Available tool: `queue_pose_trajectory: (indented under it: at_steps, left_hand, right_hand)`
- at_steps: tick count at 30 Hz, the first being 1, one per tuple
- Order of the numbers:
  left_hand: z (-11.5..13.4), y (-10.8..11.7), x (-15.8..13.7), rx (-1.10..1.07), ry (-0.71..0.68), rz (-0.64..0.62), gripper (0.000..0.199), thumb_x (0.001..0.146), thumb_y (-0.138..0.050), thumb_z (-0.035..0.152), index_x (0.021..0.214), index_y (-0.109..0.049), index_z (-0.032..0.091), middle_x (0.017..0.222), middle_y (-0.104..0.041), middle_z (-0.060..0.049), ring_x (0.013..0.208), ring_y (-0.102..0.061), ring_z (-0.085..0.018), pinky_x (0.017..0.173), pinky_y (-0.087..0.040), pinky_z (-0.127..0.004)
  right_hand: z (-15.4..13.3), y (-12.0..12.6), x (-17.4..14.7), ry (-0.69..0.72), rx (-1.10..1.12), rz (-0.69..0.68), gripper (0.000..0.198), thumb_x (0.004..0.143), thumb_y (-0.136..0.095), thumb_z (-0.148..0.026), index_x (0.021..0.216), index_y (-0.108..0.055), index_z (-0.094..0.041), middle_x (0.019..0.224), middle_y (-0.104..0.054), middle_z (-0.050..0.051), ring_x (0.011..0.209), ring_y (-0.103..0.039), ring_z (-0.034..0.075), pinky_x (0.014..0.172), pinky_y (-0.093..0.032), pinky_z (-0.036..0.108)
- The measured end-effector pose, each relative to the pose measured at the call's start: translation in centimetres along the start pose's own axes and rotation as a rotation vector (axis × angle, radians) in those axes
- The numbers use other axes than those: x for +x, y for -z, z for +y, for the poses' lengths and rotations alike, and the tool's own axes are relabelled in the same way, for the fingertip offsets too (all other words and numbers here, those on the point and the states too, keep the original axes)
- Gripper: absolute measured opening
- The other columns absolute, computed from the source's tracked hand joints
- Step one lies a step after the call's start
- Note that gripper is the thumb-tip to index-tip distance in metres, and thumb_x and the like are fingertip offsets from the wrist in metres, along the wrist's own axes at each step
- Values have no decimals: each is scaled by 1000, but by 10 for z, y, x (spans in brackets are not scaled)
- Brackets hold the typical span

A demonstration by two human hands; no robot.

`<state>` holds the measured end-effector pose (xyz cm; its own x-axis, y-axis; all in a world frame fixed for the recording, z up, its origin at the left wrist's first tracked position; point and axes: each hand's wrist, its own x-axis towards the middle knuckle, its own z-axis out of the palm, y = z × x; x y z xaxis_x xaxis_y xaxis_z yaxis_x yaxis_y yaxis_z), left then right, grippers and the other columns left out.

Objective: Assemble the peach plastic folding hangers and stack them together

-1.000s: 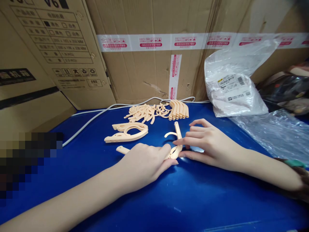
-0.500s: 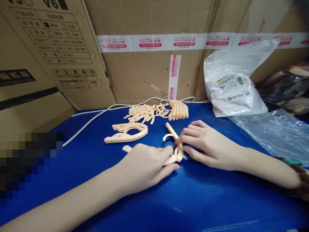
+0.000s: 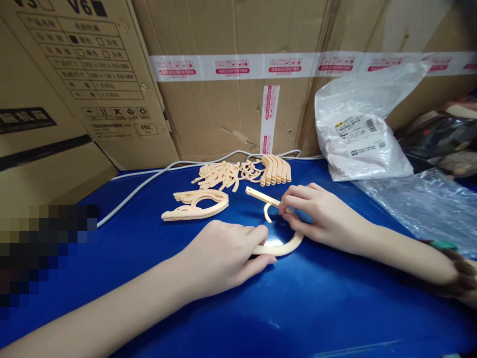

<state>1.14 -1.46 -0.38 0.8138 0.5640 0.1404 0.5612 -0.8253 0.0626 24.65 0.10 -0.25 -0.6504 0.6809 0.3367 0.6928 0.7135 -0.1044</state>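
Between my two hands is a cream plastic folding hanger (image 3: 283, 248), low over the blue surface. My left hand (image 3: 233, 253) is closed on one arm of it, thumb below and fingers on top. Fingers of my right hand (image 3: 316, 211) pinch the other arm, whose free end points up and to the left. A curved hook hangs out beside the right fingertips. The joint between the arms is partly hidden by my right hand. Left of it lie folded hangers (image 3: 197, 206), apart from both hands.
Behind are a heap of loose hooks and arms (image 3: 219, 174) and a row of arms (image 3: 276, 170). A white cable (image 3: 149, 176) runs along the cardboard boxes (image 3: 223, 114). At right are a white plastic bag (image 3: 361, 134) and clear plastic film (image 3: 428, 204).
The hanger's right arm has swung with my right hand, so its joint is now spread into a wide curve. The hook has turned to point downward. My left hand has stayed nearly still.
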Motion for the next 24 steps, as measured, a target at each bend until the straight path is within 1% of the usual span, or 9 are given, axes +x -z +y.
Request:
queue_pose_trajectory:
  at_steps: [3, 7, 10, 13, 18, 24]
  left_hand:
    - [-2, -1, -1, -7, 1, 21, 23, 96, -45, 40, 89, -54, 19, 72, -66, 1, 64, -63, -17, 52, -29, -26]
    - [-6, -1, 0, 1, 25, 53, 18, 96, -45, 35, 93, -53, 19, 83, -67, 0, 70, -63, -16, 54, -32, -26]
    - [-8, -1, 1, 25, 46, 72, 16, 97, -43, 33, 93, -52, 20, 89, -65, 0, 71, -61, -16, 55, -33, -27]
    - [-9, -1, 2, 39, 56, 87, 15, 97, -40, 30, 94, -51, 20, 93, -62, 0, 76, -60, -16, 59, -36, -27]
    - [-9, -1, 3, 56, 69, 63, 19, 98, -36, 27, 95, -53, 19, 95, -58, -2, 80, -58, -16, 63, -39, -27]
    - [-12, -5, 3, 43, 67, 72, 22, 98, -36, 25, 100, -57, 20, 98, -58, -1, 85, -58, -17, 67, -42, -29]
  right_hand:
    - [2, 0, 0, -7, -14, -8, 16, 88, -48, -14, 95, -61, -19, 95, -62, 6, 87, -57, 19, 76, -35, 34]
    - [5, 0, 1, -23, -17, -22, 17, 88, -44, -12, 91, -60, -19, 93, -61, 6, 86, -57, 20, 75, -35, 33]
    - [7, 0, 1, -35, -17, -30, 18, 89, -44, -12, 90, -60, -19, 93, -61, 6, 86, -57, 20, 75, -36, 33]
    - [10, -1, 1, -42, -20, -36, 18, 89, -43, -11, 90, -60, -18, 93, -62, 6, 87, -56, 20, 76, -36, 34]
    - [12, -3, 2, -73, -23, -45, 18, 91, -43, -12, 89, -60, -18, 92, -62, 5, 87, -56, 20, 76, -35, 34]
    - [15, -5, 1, -82, -41, -47, 17, 90, -44, -12, 89, -60, -19, 92, -63, 4, 87, -56, 20, 75, -34, 33]
